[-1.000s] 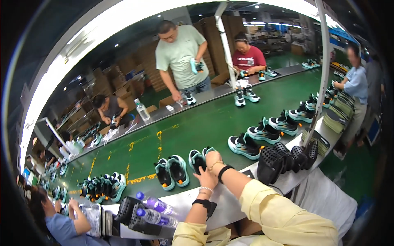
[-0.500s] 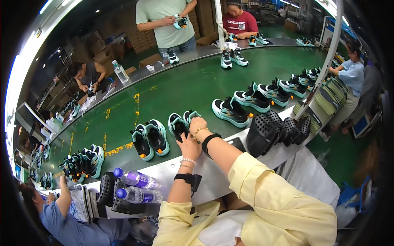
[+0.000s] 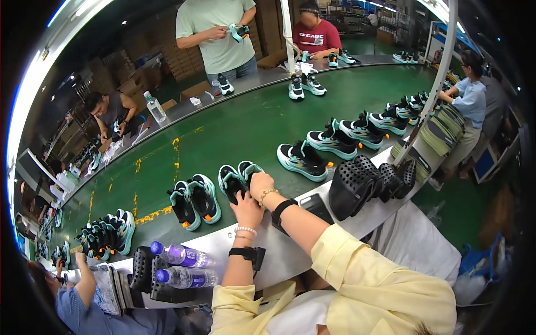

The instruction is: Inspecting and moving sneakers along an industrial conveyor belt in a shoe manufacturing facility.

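Observation:
A pair of black, white and mint sneakers stands upright on the near side of the green surface in front of me. My left hand (image 3: pixel 245 210) reaches its fingers into the opening of the left sneaker (image 3: pixel 230 180) and grips its near end. My right hand (image 3: pixel 261 185) is closed over the near end of the right sneaker (image 3: pixel 249 168), which it partly hides. Both hands are close together, and the fingertips are largely out of sight. Just left of them stands another matching pair of sneakers (image 3: pixel 204 198), untouched.
Two purple-capped bottles (image 3: pixel 187 278) lie near black perforated blocks (image 3: pixel 140 269) on the metal ledge (image 3: pixel 234 243). Right are a dark phone-like slab (image 3: pixel 316 208), more black perforated pieces (image 3: pixel 354 187) and a row of sneakers (image 3: pixel 304 160). A white post (image 3: pixel 427 106) rises there. Co-workers surround the table.
The whole view has shifted a little, so the table and shoes appear lower and farther left. Both hands stay at the same pair of sneakers.

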`<state>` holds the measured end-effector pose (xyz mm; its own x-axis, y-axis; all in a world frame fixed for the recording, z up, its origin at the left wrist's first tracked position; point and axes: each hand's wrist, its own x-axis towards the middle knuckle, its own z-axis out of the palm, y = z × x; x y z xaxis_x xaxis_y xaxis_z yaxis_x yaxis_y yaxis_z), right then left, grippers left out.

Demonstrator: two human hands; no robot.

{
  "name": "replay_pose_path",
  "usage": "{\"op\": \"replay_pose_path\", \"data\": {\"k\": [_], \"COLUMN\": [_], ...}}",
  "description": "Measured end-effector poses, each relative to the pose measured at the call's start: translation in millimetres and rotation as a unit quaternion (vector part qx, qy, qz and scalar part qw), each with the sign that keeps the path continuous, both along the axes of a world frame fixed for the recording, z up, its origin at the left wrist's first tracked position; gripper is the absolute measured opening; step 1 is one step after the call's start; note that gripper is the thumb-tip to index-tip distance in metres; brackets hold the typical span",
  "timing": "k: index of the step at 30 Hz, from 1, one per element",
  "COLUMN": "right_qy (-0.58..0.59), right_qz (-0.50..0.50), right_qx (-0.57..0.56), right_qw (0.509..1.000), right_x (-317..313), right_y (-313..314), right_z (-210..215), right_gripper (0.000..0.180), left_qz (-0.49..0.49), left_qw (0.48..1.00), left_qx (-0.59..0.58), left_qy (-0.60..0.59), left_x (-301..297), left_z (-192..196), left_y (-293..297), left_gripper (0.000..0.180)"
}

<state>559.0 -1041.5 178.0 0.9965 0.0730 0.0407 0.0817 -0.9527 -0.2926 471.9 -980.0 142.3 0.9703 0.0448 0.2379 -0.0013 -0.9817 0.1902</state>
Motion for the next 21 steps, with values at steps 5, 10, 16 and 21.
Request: {"op": "replay_pose_path", "data": {"k": [5, 10, 16, 21], "right_qy": [0.000, 0.001, -0.018, -0.029], "right_qz": [0.002, 0.053, 0.126, 0.139], "right_qx": [0.037, 0.033, -0.038, -0.018], "right_qw": [0.999, 0.998, 0.991, 0.990], "right_x": [13.7, 32.3, 9.3, 8.5], "right_y": [0.7, -12.5, 10.1, 16.1], "right_z": [-23.3, -37.4, 0.5, -6.9], "right_gripper": [0.016, 0.017, 0.013, 0.013], "left_qz": [0.001, -0.003, 0.035, 0.026], "left_qw": [0.999, 1.000, 0.999, 0.999], "left_qx": [0.019, 0.008, 0.000, 0.014], "left_qy": [0.026, -0.005, 0.001, 0.028], "left_x": [0.4, -1.8, -5.3, -12.3], "left_z": [-4.1, 5.1, 8.2, 3.2], "left_y": [-4.1, -18.3, 9.1, 13.1], "left_gripper": [0.043, 0.043, 0.038, 0.043]}}
